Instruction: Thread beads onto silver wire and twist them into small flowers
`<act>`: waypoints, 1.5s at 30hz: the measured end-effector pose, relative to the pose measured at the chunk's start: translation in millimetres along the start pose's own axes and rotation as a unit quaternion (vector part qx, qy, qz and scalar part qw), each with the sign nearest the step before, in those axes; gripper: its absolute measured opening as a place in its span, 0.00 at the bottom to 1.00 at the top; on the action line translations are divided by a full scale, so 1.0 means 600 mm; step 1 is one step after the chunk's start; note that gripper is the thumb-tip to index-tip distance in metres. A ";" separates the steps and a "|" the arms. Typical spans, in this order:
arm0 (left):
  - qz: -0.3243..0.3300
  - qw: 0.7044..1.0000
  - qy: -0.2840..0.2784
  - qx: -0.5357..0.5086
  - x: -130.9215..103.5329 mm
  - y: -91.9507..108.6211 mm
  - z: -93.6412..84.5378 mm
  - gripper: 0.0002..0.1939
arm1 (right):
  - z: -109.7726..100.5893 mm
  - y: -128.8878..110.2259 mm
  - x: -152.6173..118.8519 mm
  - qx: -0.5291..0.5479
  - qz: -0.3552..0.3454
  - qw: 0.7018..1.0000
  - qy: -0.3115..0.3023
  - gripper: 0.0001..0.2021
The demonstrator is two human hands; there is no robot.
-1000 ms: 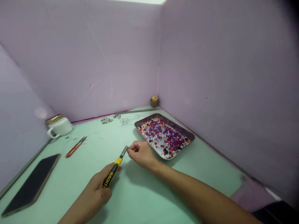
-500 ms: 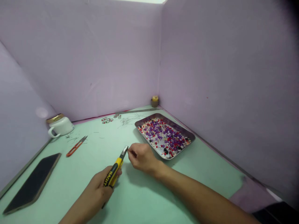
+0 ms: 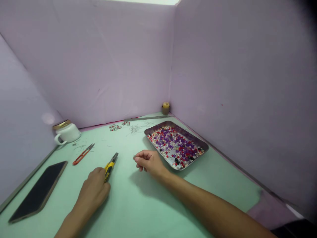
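My left hand (image 3: pixel 95 185) is wrapped over yellow-and-black pliers (image 3: pixel 108 169), low at the table's surface, their dark jaws pointing away from me and to the right. Between thumb and forefinger, my right hand (image 3: pixel 148 162) pinches a small loop of thin wire (image 3: pixel 134 157); the rest of it is hidden by my fingers. A gap of bare table separates the pliers' tip from that hand. Just beyond my right wrist stands a metal tray (image 3: pixel 155 149) of loose beads (image 3: pixel 173 142) in purple, red, white and black.
On the left lie a dark phone-like slab (image 3: pixel 39 191) and orange thread snips (image 3: pixel 83 154), near a white lidded mug (image 3: pixel 70 133). Small beaded rings (image 3: pixel 115 127) and loose wires (image 3: pixel 135 129) lie at the back. A small yellow-topped pot (image 3: pixel 165 108) stands in the corner between pale walls.
My left hand has moved left with the pliers, turning palm-down and lowering them toward the table. The jaws have come away from my right hand, where a wire loop now shows.
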State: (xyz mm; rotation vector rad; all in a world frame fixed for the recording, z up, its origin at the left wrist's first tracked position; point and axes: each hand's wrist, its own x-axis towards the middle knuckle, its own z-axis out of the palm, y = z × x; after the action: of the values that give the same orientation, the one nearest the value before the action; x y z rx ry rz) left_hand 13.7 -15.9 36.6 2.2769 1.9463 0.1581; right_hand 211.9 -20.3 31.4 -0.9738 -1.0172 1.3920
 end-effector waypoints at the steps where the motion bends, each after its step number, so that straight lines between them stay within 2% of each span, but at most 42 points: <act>1: 0.000 1.000 -0.007 0.013 0.002 -0.003 0.000 0.07 | 0.001 0.001 -0.001 0.018 0.007 1.000 0.000 0.09; 5: 0.004 0.999 -0.021 0.039 0.009 -0.011 -0.001 0.08 | 0.002 0.002 -0.003 0.092 0.031 0.995 0.004 0.12; 8: 0.005 0.999 -0.012 0.031 0.010 -0.011 -0.003 0.11 | 0.001 0.002 -0.004 0.107 0.048 0.993 0.004 0.13; 11: 0.016 0.997 0.076 -0.022 0.006 0.000 -0.003 0.13 | 0.004 0.007 -0.007 0.095 0.061 0.994 0.010 0.14; 13: 0.017 0.984 0.121 -0.129 -0.002 0.018 -0.002 0.14 | 0.009 0.012 -0.011 0.094 0.071 0.993 0.006 0.15; 14: 0.016 0.973 0.110 -0.203 -0.008 0.029 -0.001 0.14 | 0.013 0.016 -0.014 0.098 0.078 0.992 0.000 0.15; 15: 0.009 0.957 0.065 -0.281 -0.014 0.042 0.002 0.13 | 0.017 0.019 -0.018 0.103 0.087 0.991 -0.007 0.16; 17: 0.021 0.907 -0.051 -0.418 -0.025 0.067 0.008 0.13 | 0.025 0.025 -0.025 0.118 0.102 0.988 -0.016 0.16; 19: 0.007 0.855 -0.101 -0.508 -0.031 0.086 0.015 0.12 | 0.030 0.029 -0.030 0.129 0.109 0.986 -0.013 0.16; 22: -0.027 0.827 -0.106 -0.551 -0.030 0.096 0.024 0.11 | 0.031 0.031 -0.034 0.126 0.114 0.985 -0.009 0.15; 26: -0.029 0.790 -0.110 -0.603 -0.026 0.089 0.030 0.14 | 0.030 0.031 -0.034 0.087 0.103 0.991 -0.001 0.13; 31: -0.014 0.713 -0.145 -0.686 -0.029 0.088 0.037 0.13 | 0.030 0.033 -0.032 0.062 0.087 0.994 0.022 0.12; 33: -0.021 0.694 -0.151 -0.704 -0.028 0.089 0.040 0.08 | 0.029 0.036 -0.029 0.058 0.085 0.994 0.024 0.12; 35: -0.030 0.697 -0.149 -0.701 -0.027 0.090 0.043 0.08 | 0.027 0.038 -0.027 0.062 0.092 0.994 0.018 0.13; 40: -0.042 0.733 -0.171 -0.657 -0.028 0.088 0.042 0.10 | 0.020 0.041 -0.019 0.037 0.120 0.992 -0.026 0.13; 45: -0.058 0.750 -0.190 -0.631 -0.024 0.080 0.035 0.07 | 0.013 0.040 -0.012 -0.005 0.116 0.993 -0.018 0.12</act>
State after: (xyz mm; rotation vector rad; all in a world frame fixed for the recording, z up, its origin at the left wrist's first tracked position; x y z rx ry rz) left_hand 61.8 -38.3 24.4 1.1233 1.0928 0.6796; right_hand 197.8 -28.4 10.9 -1.1053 -0.9621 1.6004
